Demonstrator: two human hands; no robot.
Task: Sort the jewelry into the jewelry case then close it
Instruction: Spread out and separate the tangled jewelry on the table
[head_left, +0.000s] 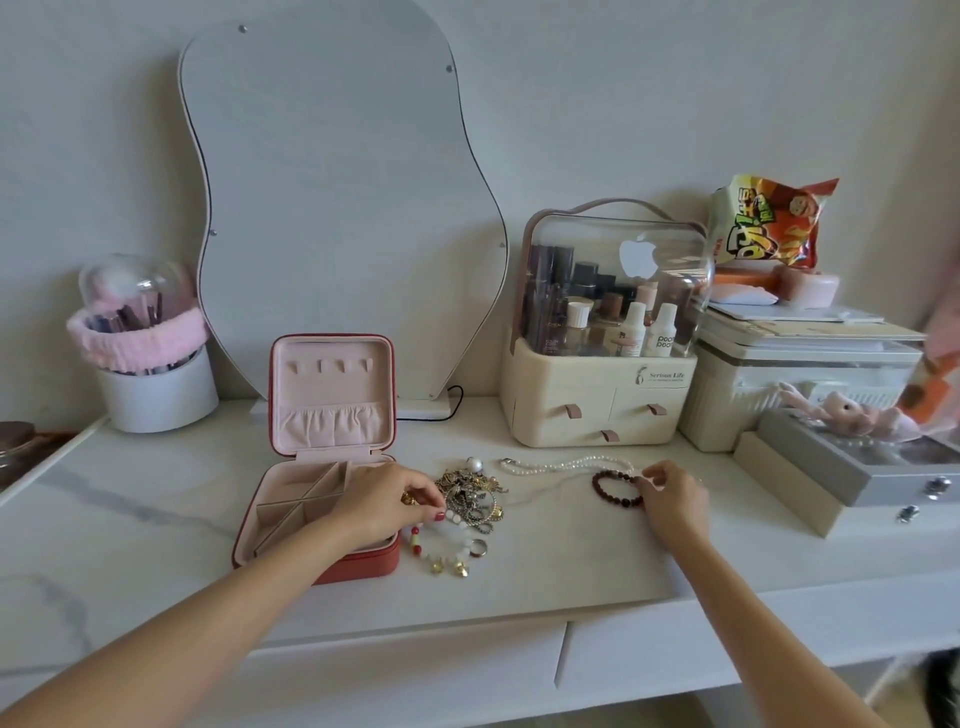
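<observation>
Jewelry case (317, 499), red outside and pink-lined, stands open on the white marble-look tabletop (545, 566) at near left, lid upright, divided tray showing. Just right of it: a tangled heap of gold and silver chains (475, 493), a white-and-red beaded bracelet (447, 545) nearer me, a pearl necklace (566, 463) farther back. My left hand (382, 501) reaches across the case and pinches a small gold piece (409, 499) at the heap's edge; my right hand (675, 501) pinches a dark red bead bracelet (610, 488) lying on the table.
</observation>
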